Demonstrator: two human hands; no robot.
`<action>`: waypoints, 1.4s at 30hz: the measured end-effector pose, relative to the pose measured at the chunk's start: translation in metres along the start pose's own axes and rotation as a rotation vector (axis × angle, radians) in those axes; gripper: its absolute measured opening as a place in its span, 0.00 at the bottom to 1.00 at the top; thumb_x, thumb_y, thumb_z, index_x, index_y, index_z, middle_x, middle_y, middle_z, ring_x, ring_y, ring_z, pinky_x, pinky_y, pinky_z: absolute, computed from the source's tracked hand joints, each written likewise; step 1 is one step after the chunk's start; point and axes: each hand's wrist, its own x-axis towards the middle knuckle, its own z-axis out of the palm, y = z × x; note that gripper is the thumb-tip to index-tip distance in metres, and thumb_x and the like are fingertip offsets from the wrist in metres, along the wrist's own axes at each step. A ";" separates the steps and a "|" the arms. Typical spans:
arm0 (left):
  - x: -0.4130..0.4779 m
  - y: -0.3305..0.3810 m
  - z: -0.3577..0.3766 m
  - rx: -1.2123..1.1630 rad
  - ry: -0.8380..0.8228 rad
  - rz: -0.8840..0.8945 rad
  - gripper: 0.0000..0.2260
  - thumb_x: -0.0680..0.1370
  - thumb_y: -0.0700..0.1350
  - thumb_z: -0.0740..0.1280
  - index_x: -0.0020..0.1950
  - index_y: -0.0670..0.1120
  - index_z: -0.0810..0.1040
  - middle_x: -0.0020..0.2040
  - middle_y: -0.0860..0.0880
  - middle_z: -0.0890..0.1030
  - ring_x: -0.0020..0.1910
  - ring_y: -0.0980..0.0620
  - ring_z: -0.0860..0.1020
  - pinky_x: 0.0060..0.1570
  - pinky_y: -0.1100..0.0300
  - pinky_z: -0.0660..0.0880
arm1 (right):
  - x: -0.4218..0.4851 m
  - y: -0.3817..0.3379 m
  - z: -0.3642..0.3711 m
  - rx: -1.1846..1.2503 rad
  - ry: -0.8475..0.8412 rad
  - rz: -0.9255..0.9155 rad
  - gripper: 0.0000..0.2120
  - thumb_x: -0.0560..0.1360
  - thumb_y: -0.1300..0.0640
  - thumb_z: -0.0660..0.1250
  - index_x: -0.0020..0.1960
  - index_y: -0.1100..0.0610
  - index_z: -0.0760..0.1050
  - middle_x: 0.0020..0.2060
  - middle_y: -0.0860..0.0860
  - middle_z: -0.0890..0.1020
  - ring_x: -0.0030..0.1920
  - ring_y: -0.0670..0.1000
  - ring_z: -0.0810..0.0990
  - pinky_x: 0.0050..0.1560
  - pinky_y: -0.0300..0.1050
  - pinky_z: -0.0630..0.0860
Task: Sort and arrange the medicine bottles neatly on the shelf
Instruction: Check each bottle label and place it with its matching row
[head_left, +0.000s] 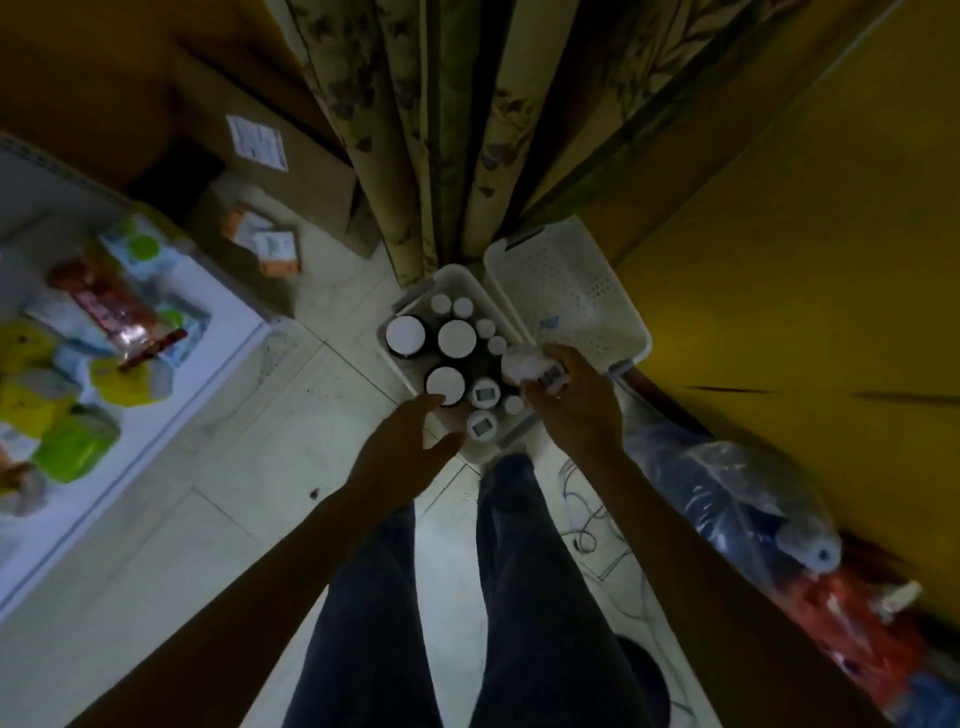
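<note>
Gripping a white bottle (524, 364), your right hand (576, 408) holds it over the bin's right edge.
Your left hand (410, 441) is loose, fingers spread and holding nothing, its fingertips at the near rim of a wide white lid (445, 386) (contact is hard to tell). The other bottles (457, 338) stand lids-up in the white bin (410, 304) on the floor, a perforated basket (571, 291) just beside it on the right. A shelf (228, 312) carrying packets (111, 306) sits to your left.
</note>
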 end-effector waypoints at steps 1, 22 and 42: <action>0.005 0.005 0.009 0.008 0.025 0.018 0.25 0.77 0.51 0.66 0.72 0.48 0.65 0.69 0.48 0.71 0.67 0.50 0.70 0.58 0.65 0.61 | 0.014 0.005 -0.004 -0.029 -0.002 -0.021 0.20 0.74 0.50 0.70 0.64 0.51 0.73 0.57 0.51 0.80 0.56 0.52 0.79 0.52 0.49 0.77; 0.083 0.043 0.096 -0.048 0.135 0.083 0.26 0.76 0.49 0.68 0.71 0.48 0.64 0.65 0.47 0.72 0.63 0.48 0.71 0.57 0.57 0.70 | 0.145 0.095 -0.015 -0.345 -0.149 -0.290 0.19 0.76 0.52 0.68 0.64 0.58 0.74 0.58 0.56 0.79 0.59 0.56 0.77 0.53 0.45 0.72; 0.125 0.047 0.110 0.500 0.026 0.204 0.37 0.80 0.54 0.61 0.78 0.44 0.40 0.78 0.46 0.41 0.77 0.48 0.38 0.75 0.52 0.42 | 0.219 0.085 -0.008 -0.264 -0.064 -0.005 0.24 0.81 0.58 0.60 0.75 0.61 0.60 0.71 0.60 0.67 0.71 0.60 0.66 0.65 0.51 0.67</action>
